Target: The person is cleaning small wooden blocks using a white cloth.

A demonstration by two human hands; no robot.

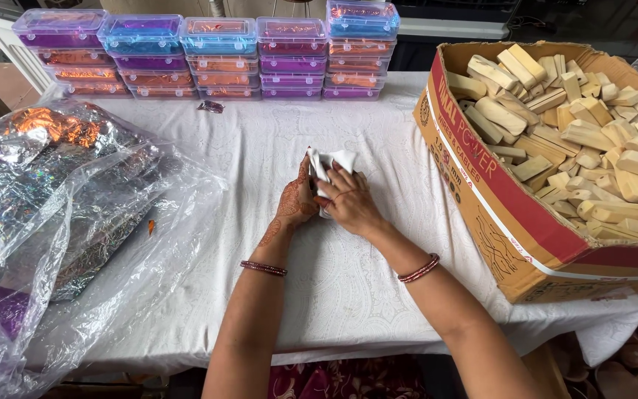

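Your left hand and your right hand are both in the middle of the table, close together. Your fingers are wrapped around a small white wrapped thing, and they hold it tight from both sides. It sits just above the white tablecloth. On your right is a big cardboard box full of pale wooden blocks. On your left are clear bags of shiny foil. Stacks of purple and blue plastic boxes line the far edge.

Both hands together mid-table, left hand upright, right hand curled, fingers bent.
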